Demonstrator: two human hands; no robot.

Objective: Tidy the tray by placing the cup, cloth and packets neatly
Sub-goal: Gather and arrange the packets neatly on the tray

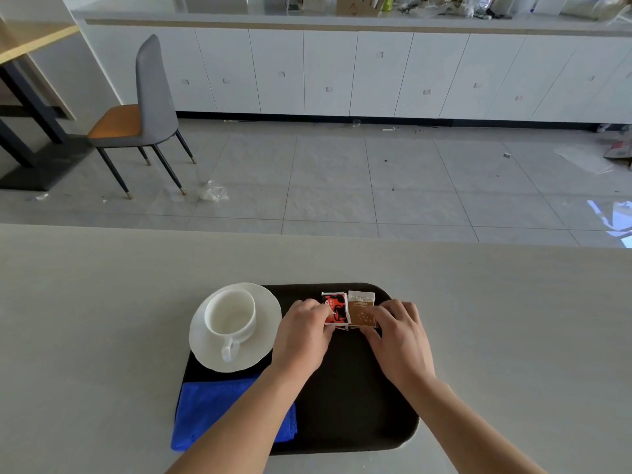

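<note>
A dark tray (355, 405) lies on the pale table. At its far left a white cup (229, 314) stands on a white saucer (265, 302), handle toward me. A folded blue cloth (208, 408) covers the tray's near left corner and overhangs its edge. At the far right a red packet (337, 306) and a brown packet (361, 307) lie side by side. My left hand (302, 331) pinches the red packet's left edge. My right hand (398, 331) has its fingers on the brown packet's right edge.
The pale table (102, 319) spreads wide on both sides of the tray, with its far edge just beyond. Past it lie a tiled floor, a grey chair (150, 107) with an orange seat, and a row of white cabinets (342, 70).
</note>
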